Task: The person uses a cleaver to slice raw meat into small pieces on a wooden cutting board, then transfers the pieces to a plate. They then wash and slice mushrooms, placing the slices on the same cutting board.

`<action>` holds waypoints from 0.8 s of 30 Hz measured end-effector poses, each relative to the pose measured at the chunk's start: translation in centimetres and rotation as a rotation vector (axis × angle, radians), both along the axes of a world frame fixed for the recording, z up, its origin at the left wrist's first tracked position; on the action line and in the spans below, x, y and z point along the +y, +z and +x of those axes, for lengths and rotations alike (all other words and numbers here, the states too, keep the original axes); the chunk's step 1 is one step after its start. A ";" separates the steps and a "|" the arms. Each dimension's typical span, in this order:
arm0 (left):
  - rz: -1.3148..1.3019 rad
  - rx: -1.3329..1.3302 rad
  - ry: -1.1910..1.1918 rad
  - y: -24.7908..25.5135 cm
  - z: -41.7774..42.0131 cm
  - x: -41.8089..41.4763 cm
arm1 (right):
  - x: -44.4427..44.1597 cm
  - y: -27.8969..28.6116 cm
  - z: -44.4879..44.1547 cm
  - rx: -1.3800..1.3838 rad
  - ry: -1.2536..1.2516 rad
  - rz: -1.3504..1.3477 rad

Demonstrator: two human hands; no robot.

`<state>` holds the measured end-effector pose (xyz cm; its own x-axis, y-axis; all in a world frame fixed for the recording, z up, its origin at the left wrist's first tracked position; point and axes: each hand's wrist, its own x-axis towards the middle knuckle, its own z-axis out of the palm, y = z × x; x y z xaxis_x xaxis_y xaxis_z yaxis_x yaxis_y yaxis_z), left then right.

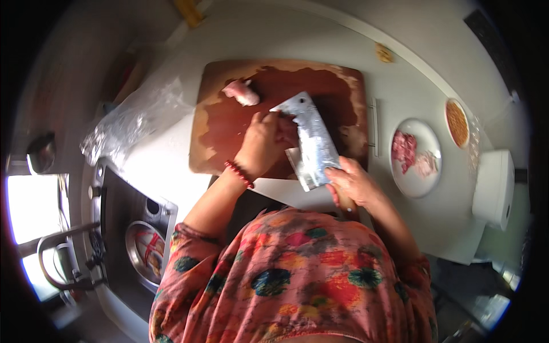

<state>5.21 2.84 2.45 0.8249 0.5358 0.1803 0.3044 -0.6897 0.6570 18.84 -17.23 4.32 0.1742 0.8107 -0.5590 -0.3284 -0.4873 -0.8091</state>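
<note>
My right hand (354, 182) grips the wooden handle of a cleaver (315, 141), whose broad, wet blade lies tilted over the near part of a brown wooden cutting board (214, 124). At the blade's left side, my left hand (261, 141) has its fingers on a piece of raw meat (286, 130), which the hand and blade partly hide. Another raw, pinkish-white piece of meat (242, 93) rests on the board's wet upper left area.
Right of the board are a white plate (416, 188) with cut meat and a small bowl of brown grains (457, 122). Crumpled clear plastic (137, 115) lies on the left. A sink (122, 188) at lower left holds a metal bowl (133, 244) with red items.
</note>
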 end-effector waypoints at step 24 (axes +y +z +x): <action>-0.274 -0.212 -0.438 3.5 16.4 -15.9 | -17.9 6.9 3.8 -0.526 -0.522 -0.083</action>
